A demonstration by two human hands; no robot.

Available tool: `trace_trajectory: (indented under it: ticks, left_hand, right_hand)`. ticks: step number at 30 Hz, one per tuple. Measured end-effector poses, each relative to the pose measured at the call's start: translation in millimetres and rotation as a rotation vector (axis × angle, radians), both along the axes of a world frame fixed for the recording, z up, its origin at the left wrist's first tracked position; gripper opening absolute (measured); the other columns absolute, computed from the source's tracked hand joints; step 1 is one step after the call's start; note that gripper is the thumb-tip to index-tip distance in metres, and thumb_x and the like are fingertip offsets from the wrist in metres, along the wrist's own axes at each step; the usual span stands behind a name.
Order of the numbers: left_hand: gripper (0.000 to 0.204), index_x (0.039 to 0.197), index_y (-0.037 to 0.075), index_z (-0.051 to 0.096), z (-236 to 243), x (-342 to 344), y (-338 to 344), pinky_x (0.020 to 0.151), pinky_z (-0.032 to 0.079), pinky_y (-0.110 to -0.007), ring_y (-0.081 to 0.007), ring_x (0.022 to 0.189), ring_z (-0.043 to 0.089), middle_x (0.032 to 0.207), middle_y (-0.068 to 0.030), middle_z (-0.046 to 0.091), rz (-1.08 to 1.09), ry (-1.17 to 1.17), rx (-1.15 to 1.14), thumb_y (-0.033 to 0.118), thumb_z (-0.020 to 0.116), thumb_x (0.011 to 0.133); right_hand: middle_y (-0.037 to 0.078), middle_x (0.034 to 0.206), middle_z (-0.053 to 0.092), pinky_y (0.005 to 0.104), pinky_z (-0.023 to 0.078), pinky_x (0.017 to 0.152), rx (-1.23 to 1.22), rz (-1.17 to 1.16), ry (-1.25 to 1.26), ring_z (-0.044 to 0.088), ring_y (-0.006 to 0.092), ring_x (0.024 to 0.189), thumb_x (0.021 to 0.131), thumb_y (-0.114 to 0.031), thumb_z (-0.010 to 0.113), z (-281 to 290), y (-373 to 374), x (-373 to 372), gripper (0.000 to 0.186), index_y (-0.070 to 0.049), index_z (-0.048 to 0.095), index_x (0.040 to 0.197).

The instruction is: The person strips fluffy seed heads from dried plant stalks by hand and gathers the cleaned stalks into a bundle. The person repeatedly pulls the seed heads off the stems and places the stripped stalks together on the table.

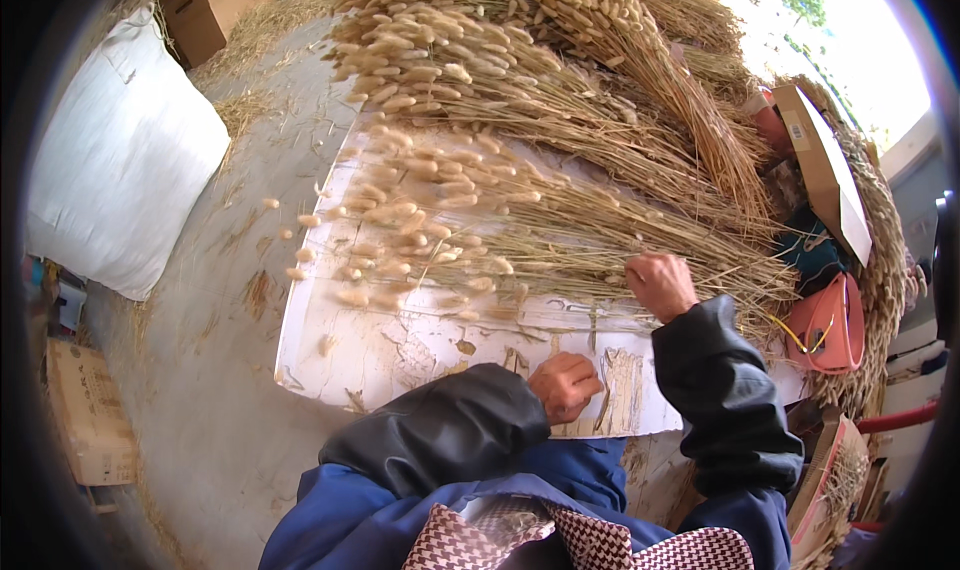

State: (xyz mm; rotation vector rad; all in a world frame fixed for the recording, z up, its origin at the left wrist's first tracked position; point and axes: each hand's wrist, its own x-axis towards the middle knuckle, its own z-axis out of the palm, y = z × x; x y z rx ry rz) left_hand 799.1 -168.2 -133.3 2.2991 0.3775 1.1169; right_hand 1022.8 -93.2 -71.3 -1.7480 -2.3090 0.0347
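Observation:
Loose dried bunny-tail grass (520,225) lies across a white, worn board (400,355), its fluffy heads to the left and its stems to the right. My right hand (662,285) is closed at the near edge of this layer, fingers pinched on the stems. Closer to me, my left hand (567,387) rests low over the board's front edge with its fingers curled in. Whatever it may hold is hidden. Bits of stem and peeling marks lie beside it.
Thick bundles of the same grass (590,80) are heaped at the back. On the right stand a pink basket (835,325) and an upright cardboard piece (825,170). A white sack (125,160) and a cardboard box (90,410) are on the left, and straw litters the floor (215,320).

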Motion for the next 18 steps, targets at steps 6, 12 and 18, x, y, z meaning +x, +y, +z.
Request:
trace_trajectory:
  ticks: [6, 12, 18]
  left_hand:
    - [0.020, 0.079, 0.006, 0.060, -2, -19, -4, 0.065, 0.048, -0.033, -0.0243, 0.077, 0.059, 0.081, -0.0076, 0.059, 0.058, -0.035, -0.016, -0.003, 0.062, 0.061]
    - [0.018, 0.078, 0.005, 0.061, -4, -53, 1, 0.063, 0.048, -0.034, -0.0271, 0.071, 0.059, 0.074, -0.0087, 0.060, 0.275, -0.075, -0.123, -0.006, 0.060, 0.063]
    - [0.018, 0.077, 0.005, 0.061, -7, -63, 7, 0.061, 0.048, -0.034, -0.0284, 0.071, 0.059, 0.073, -0.0098, 0.060, 0.373, -0.141, -0.185, -0.008, 0.059, 0.065]
  right_hand:
    - [0.009, 0.082, 0.060, 0.0413, 0.043, 0.074, 0.059, -0.060, -0.264, 0.059, 0.0276, 0.084, 0.073, -0.009, 0.054, -29, 12, -2, 0.008, -0.009, 0.057, 0.080]
    - [0.009, 0.083, 0.059, 0.0411, 0.042, 0.074, 0.621, -0.377, -0.282, 0.058, 0.0278, 0.086, 0.076, -0.008, 0.055, 18, 30, 34, 0.011, -0.013, 0.055, 0.086]
    - [0.011, 0.088, 0.065, 0.0474, 0.046, 0.070, 0.312, -0.383, -0.064, 0.061, 0.0340, 0.083, 0.084, -0.020, 0.052, 50, 22, 44, 0.021, -0.017, 0.057, 0.104]
